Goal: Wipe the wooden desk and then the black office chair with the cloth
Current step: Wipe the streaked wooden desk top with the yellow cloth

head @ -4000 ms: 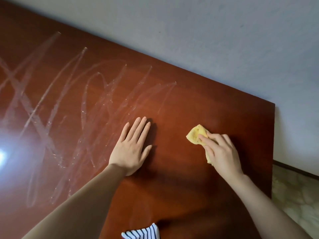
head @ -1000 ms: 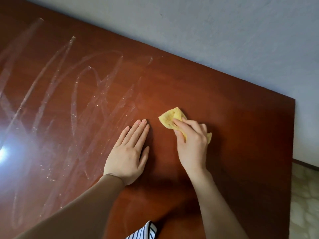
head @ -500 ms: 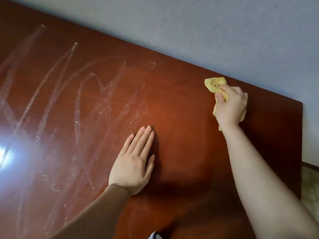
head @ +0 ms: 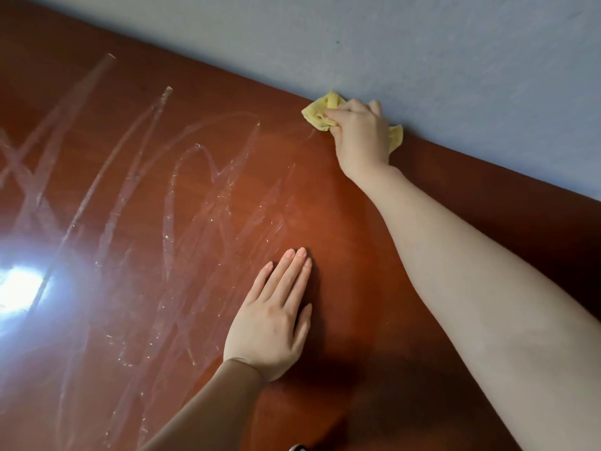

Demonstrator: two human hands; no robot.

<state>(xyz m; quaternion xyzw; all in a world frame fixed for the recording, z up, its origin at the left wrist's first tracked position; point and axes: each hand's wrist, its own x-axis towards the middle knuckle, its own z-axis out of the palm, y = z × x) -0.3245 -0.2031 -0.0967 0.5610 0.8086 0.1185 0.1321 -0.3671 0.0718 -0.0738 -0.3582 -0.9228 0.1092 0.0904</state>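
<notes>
The fingers [head: 340,114] of the right hand [head: 361,138] are curled tight round the cloth [head: 317,113], and the cloth is pressed down on the desk [head: 357,222]. This is seen in the upper middle of the frame, right where the far edge of the desk meets the blue-grey wall [head: 455,60]. The back of the hand is turned up. The bare right arm [head: 471,271] is stretched out long, from the lower right corner up to the hand.

The fingers [head: 292,271] of the left hand [head: 270,323] are held straight and close together, with the thumb a bit apart. The palm is laid flat on the desk, low in the middle of the frame, well apart from the right hand. A tan sleeve [head: 208,415] is worn down to the wrist, and it runs off the bottom edge.

The cloth is yellow and soft, and it is bunched up. One crumpled lump is seen to the left of the knuckles, and a small corner sticks out on the right side of the hand. The rest is hidden under the hand.

The desk is red-brown and shiny. Pale streaks [head: 195,190] are spread over its left and middle parts, in loops and long lines. A bright white glare [head: 19,284] is seen at the left edge. On the right the wood looks darker.
</notes>
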